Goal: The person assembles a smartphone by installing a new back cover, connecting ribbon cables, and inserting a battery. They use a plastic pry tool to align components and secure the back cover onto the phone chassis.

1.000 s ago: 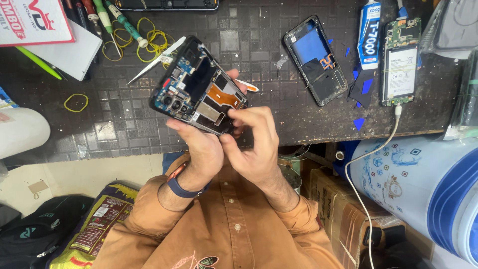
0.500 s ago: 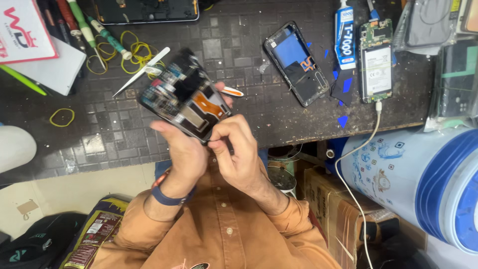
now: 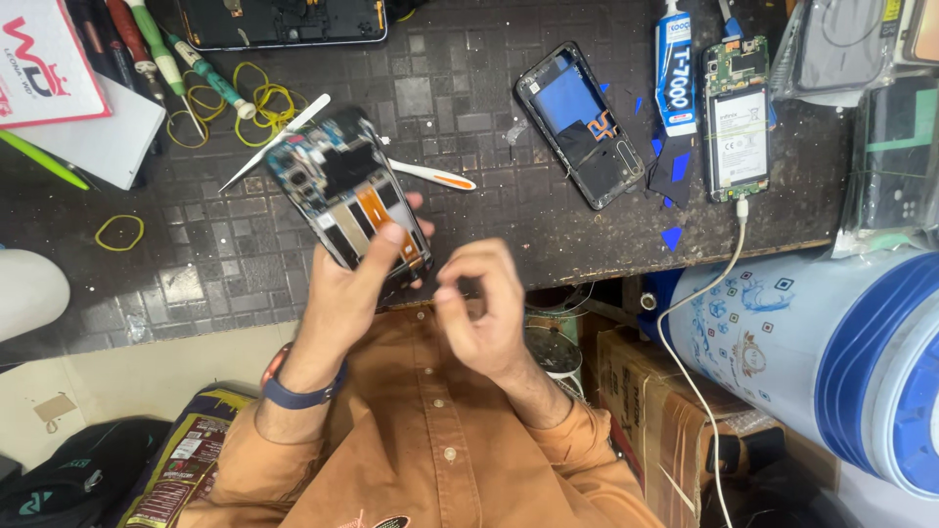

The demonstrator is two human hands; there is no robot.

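Note:
My left hand (image 3: 347, 284) holds an opened phone (image 3: 342, 191) with its back off, tilted above the dark work mat (image 3: 196, 274); circuit boards and an orange flex strip show inside, and my thumb lies across its lower end. My right hand (image 3: 484, 303) hovers just right of the phone without touching it, thumb and fingertips pinched together. Whether anything tiny sits between them is not visible. An orange-and-white pry tool (image 3: 430, 174) lies on the mat behind the phone.
A white spudger (image 3: 269, 142), yellow rubber bands (image 3: 259, 103) and screwdrivers (image 3: 201, 68) lie at back left. A phone frame (image 3: 577, 122), glue tube (image 3: 675, 68) and a battery phone (image 3: 736, 122) on a white cable (image 3: 704, 293) lie right. A blue-white barrel (image 3: 831, 352) stands beside the bench.
My right hand has come off the phone and drawn back to the right with fingers pinched. My left hand still grips the phone, thumb now across its lower end.

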